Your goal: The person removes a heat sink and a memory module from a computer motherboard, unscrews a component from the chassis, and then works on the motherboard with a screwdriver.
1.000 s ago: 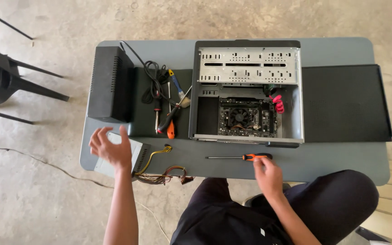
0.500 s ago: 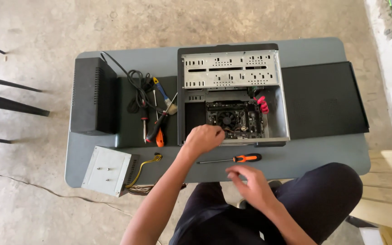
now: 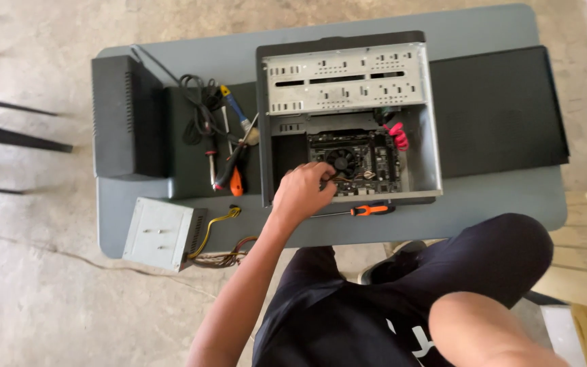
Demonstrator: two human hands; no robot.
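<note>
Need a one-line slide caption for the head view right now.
Left hand reaches into the open computer case near the motherboard fan; an orange-handled screwdriver lies on the grey table.

Sat open-sided on the table (image 3: 484, 204), near its middle: computer case (image 3: 348, 115), drive bays toward the far edge, motherboard (image 3: 358, 163) in the near half. Reached into the case at the near left corner of the motherboard: left hand (image 3: 301, 194). Lay just before the case, along its near wall: screwdriver (image 3: 358, 211). Lay flat to the right of the case, touching it: side panel (image 3: 497, 109). Lay left of the case: loose tools and a coiled cable (image 3: 202, 112); farther left, a boxy unit (image 3: 120, 115). Rested at the near left corner of the table, overhanging the edge: power supply (image 3: 161, 232), wires trailing rightward.
</note>
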